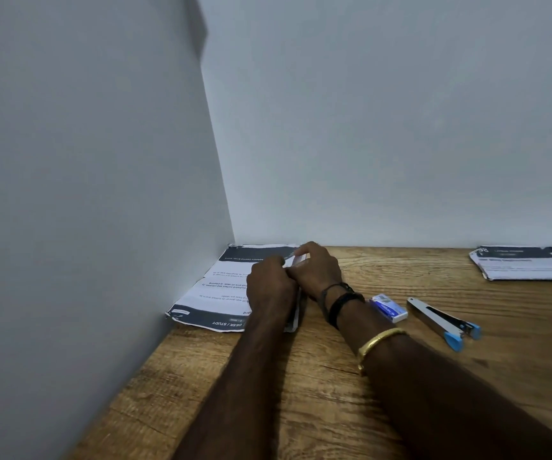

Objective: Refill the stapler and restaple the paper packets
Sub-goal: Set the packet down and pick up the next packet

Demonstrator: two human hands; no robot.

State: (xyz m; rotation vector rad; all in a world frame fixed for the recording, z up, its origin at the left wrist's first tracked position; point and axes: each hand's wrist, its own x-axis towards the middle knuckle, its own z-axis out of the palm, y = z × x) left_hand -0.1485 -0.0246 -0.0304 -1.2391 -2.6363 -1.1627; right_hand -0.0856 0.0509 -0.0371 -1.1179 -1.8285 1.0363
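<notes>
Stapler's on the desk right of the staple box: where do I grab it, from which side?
Pinch the stapler across its silver mid-body, from above. It lies flat, long and narrow, both long edges clear; the staple box sits apart on its left.

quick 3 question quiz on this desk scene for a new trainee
1. True or false: the stapler lies on the table, held by neither hand.
2. Which sits nearer the right hand: A the staple box, B the stapler?
3. How many packets of paper lie on the table?
Key: 1 true; 2 A; 3 two: corner packet, far-right packet.
</notes>
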